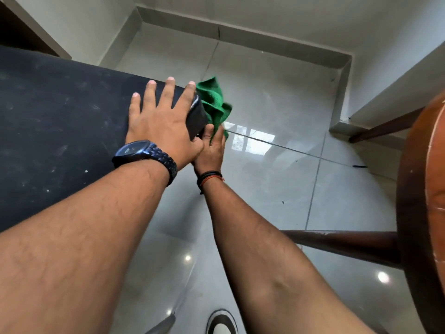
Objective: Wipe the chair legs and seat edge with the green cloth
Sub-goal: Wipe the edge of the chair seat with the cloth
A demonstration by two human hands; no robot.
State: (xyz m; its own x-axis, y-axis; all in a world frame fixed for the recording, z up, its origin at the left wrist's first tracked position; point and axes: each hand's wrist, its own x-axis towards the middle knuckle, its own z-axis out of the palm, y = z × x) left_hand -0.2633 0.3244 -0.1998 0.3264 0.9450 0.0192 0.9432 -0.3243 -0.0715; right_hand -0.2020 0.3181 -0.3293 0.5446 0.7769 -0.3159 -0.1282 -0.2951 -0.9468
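At the corner of the dusty black padded chair seat (60, 121), left hand (163, 119) flat, bracing — right hand (212, 145) clamps the crumpled green cloth (214, 102); press firmly along the edge.

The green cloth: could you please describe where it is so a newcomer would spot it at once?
Start at the big dark seat on the left and follow it to its far right corner. There the right hand holds the green cloth, the only bright green thing above the grey floor.

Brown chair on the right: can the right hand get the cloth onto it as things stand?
Probably yes. The right hand holds the green cloth at the black seat's corner; only bare floor separates it from the brown chair.
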